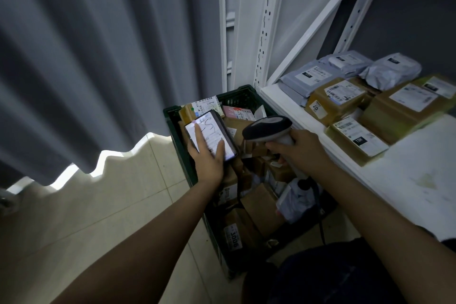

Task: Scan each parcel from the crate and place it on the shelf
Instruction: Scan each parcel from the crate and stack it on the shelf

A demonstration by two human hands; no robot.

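**Operator:** Head view: what am I holding, and why like this?

**Spotter:** Your left hand [208, 160] grips a flat dark parcel [211, 129] just above the far-left corner of the crate [237, 91]. Your thumb and forefinger lie across its white label. The other fingers, as far as I can judge, are behind it. The label faces up toward you and the scanner so that it can be read.

**Operator:** And the other?

**Spotter:** Your right hand [298, 148] is closed round the grip of the scanner [267, 127], above the middle of the crate. It is near the parcel on its right side, not touching it. The scanner's head points left at the label, so I judge this to be the scanning step. The cable [318, 205] hangs down over the crate's right side.

**Operator:** Anything in the way?

**Spotter:** Your forefinger crosses part of the label. If the barcode sits under it, the read may fail. I can't make out the barcode itself.

**Operator:** Where does the parcel go afterwards?

**Spotter:** The shelf [291, 108] runs along the crate's right side, a little higher than its rim. The shelved parcels [335, 99] lie labels-up toward the far end. The bare board nearer you looks like the easiest spot.

**Operator:** How much is left?

**Spotter:** The crate holds many more parcels in a loose pile, so I judge you are far from finished. Left of the crate, a grey curtain [98, 57] hangs down to the tiled floor.
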